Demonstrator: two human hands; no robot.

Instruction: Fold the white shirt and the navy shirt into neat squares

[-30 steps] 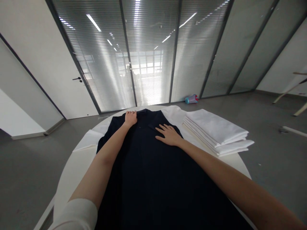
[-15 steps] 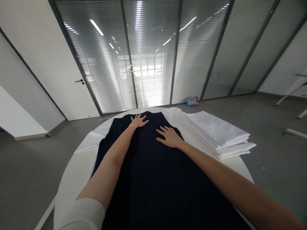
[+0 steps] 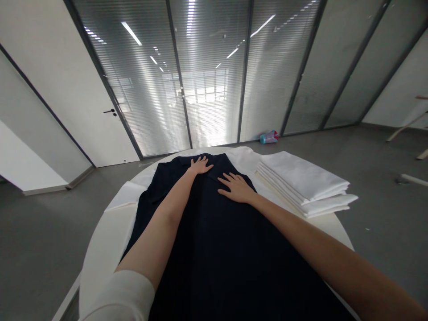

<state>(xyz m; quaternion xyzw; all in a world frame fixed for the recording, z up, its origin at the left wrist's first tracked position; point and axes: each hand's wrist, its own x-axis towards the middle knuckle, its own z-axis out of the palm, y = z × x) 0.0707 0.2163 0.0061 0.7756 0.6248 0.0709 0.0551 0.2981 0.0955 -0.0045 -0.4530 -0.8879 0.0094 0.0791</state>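
A long dark navy garment (image 3: 220, 240) lies spread over a white round table (image 3: 100, 249), its narrower end at the far side. My left hand (image 3: 201, 166) rests flat on it near that far end, fingers spread. Closer to me and to the right, my right hand (image 3: 238, 189) also lies flat on the dark cloth, fingers apart. Neither hand grips anything. Under the garment, a white cloth (image 3: 125, 196) shows at the left and far edges.
A stack of folded white cloth (image 3: 304, 176) sits on the table's right side and overhangs its edge. On the floor by the glass partition lies a blue and red patterned object (image 3: 269, 137). A white door (image 3: 90, 102) stands at the left; furniture legs (image 3: 406, 127) show far right.
My left hand has slid a little to the right across the dark garment. The right hand stays about where it was. The view has shifted slightly.
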